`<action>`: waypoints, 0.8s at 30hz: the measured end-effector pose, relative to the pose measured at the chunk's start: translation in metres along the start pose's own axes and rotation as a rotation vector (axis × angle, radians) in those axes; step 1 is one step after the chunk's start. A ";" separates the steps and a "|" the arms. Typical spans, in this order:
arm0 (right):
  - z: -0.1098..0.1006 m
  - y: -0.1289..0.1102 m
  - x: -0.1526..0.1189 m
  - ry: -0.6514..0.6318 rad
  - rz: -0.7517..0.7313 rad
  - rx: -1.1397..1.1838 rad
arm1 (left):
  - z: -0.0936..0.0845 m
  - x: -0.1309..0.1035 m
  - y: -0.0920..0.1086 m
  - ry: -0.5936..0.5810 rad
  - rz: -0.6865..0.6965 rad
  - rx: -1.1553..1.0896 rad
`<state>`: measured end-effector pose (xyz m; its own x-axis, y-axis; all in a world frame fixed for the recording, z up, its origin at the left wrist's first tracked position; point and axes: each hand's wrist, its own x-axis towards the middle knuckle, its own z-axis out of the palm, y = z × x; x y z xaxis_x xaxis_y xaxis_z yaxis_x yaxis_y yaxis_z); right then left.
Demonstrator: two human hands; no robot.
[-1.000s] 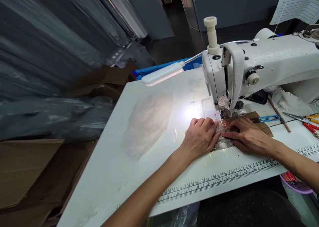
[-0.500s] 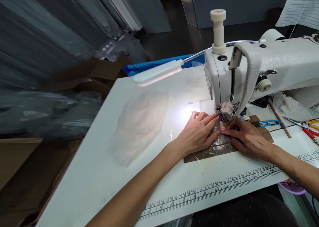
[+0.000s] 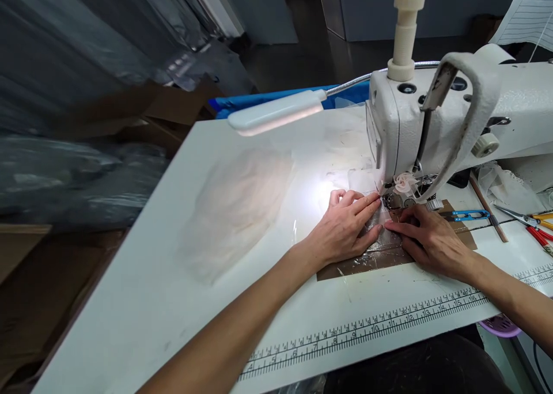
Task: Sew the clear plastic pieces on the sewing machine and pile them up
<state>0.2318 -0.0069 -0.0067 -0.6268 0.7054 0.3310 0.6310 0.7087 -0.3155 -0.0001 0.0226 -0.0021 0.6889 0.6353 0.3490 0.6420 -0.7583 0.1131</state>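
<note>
A white sewing machine [image 3: 391, 123] stands at the right of the table. My left hand [image 3: 348, 227] lies flat just left of its presser foot, fingers stretched toward the needle area over pale sheer fabric [image 3: 363, 180]. My right hand [image 3: 434, 241] is closed, thumb and curled forefinger pinching at the fabric's near edge in front of the foot; the pinched part is mostly hidden. A pale pink ribbon flower [image 3: 405, 183] sits against the foot. Under both hands is a brown plate covered with clear film [image 3: 380, 261].
Blue thread snips [image 3: 470, 215], a brown stick [image 3: 490, 209] and scissors [image 3: 518, 215] lie to the right. A lit lamp [image 3: 276, 113] hangs over the table. Pale fabric [image 3: 242, 209] spreads on the left. A printed ruler [image 3: 367, 333] runs along the front edge.
The view has shifted slightly, so the machine head appears larger and farther right. Both hands keep nearly the same place by the presser foot.
</note>
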 end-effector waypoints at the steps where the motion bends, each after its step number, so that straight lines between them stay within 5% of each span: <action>1: 0.000 0.000 0.000 0.002 -0.001 0.003 | 0.000 0.000 0.000 0.004 0.004 0.004; 17: 0.005 0.004 -0.003 0.058 0.004 0.048 | -0.002 0.002 0.008 -0.034 0.003 0.130; 24: 0.004 0.001 -0.003 0.113 -0.002 0.047 | -0.008 0.000 0.010 0.309 0.115 0.064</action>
<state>0.2322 -0.0080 -0.0114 -0.5708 0.7005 0.4283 0.6061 0.7114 -0.3557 0.0032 0.0142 0.0069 0.6298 0.4644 0.6227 0.5925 -0.8056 0.0015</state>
